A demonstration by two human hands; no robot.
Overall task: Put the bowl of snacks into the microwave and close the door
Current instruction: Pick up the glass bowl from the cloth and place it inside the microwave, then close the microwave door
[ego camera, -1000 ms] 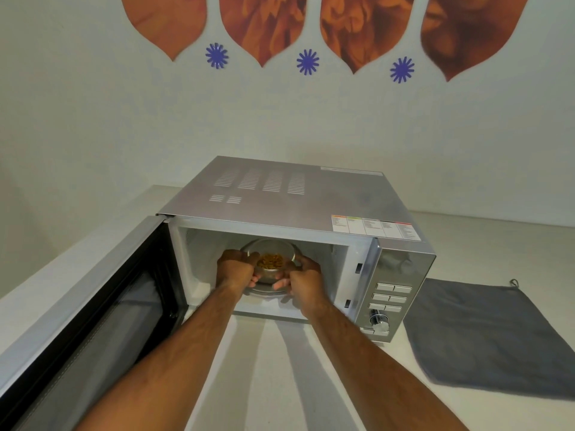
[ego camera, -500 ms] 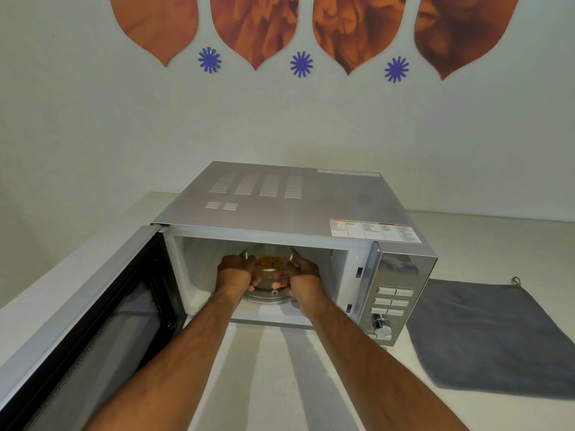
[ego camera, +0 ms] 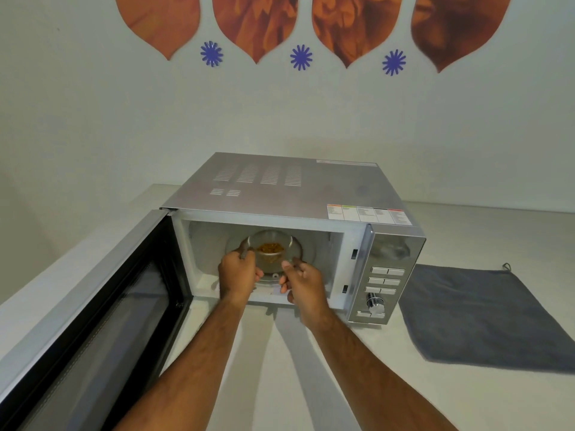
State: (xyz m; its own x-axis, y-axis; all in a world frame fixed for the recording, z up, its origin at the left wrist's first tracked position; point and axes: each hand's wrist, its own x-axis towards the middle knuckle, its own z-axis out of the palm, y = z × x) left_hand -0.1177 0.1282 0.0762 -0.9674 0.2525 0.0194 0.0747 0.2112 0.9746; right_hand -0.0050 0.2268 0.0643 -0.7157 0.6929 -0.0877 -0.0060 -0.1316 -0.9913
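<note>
The clear glass bowl of snacks point(ego camera: 270, 248), holding orange-brown pieces, sits on the glass turntable point(ego camera: 297, 244) inside the open silver microwave point(ego camera: 292, 188). My left hand point(ego camera: 238, 275) is at the cavity mouth, its fingertips curled on the bowl's left rim. My right hand point(ego camera: 303, 283) is blurred and sits just in front of the bowl's right side, fingers loosely apart and off the rim. The microwave door point(ego camera: 102, 306) stands swung wide open to the left.
The control panel point(ego camera: 384, 281) with buttons and a knob is on the microwave's right. A grey cloth point(ego camera: 485, 315) lies flat on the white counter point(ego camera: 280, 368) to the right. A wall stands close behind the microwave.
The bowl went deeper and came to rest on the turntable. Both hands drew back a little toward the cavity mouth, and the right hand came off the bowl.
</note>
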